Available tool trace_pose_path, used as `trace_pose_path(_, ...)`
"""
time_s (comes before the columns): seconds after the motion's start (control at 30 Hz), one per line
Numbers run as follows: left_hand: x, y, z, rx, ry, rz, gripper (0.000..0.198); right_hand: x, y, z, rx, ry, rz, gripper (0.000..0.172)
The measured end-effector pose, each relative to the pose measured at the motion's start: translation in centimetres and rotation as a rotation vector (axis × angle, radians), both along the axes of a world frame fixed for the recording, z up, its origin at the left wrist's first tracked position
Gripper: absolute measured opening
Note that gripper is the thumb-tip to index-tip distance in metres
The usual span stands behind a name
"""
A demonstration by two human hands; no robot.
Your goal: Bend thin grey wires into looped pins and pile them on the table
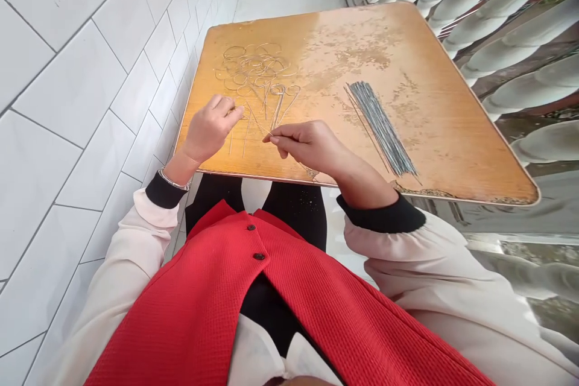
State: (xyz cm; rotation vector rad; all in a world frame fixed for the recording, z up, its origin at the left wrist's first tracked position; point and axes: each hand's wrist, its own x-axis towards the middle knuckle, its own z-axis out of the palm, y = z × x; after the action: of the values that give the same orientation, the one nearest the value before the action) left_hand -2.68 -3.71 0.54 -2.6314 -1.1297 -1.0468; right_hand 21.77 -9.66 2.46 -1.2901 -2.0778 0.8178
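My right hand point(310, 142) is closed in a pinch around a thin wire point(259, 123). This wire slants up and left from the fingertips, close to my left hand point(210, 129). Thumb and fingers of my left hand are pressed together; what they hold, if anything, is too small to make out. Just beyond both hands lies a loose pile of wires bent into round loops point(257, 66), several with straight tails pointing toward me. To the right rests a bundle of straight grey wires point(382, 126), with a single wire point(368, 129) along its left side.
Everything lies on a worn, peeling wooden tabletop point(456, 139) with rounded corners. A white tiled wall point(90, 90) runs close along the left. White balusters point(511, 42) stand beyond the right edge. My lap is against the near edge.
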Motion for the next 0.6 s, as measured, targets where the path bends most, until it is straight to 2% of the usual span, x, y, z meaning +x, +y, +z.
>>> trace_pose_path(0.13,0.2,0.0,-0.2,-0.052,-0.108,0.010,0.035,-0.4,-0.1,-0.9,0.021,0.234,-0.115,0.018)
trace_pose_path(0.27,1.5,-1.0,0.2,-0.155,-0.282,0.052,0.033,-1.7,-0.1,-1.8,0.005,0.559,-0.216,0.029)
trace_pose_path(0.5,4.3,-3.0,1.2,-0.614,-0.812,-0.015,0.020,-4.2,0.2,-2.9,-0.050,0.937,-0.246,0.035)
trace_pose_path(0.6,5.0,-3.1,1.4,-0.728,-0.997,-0.044,0.018,-4.7,0.2,-3.0,-0.110,1.018,-0.229,0.033)
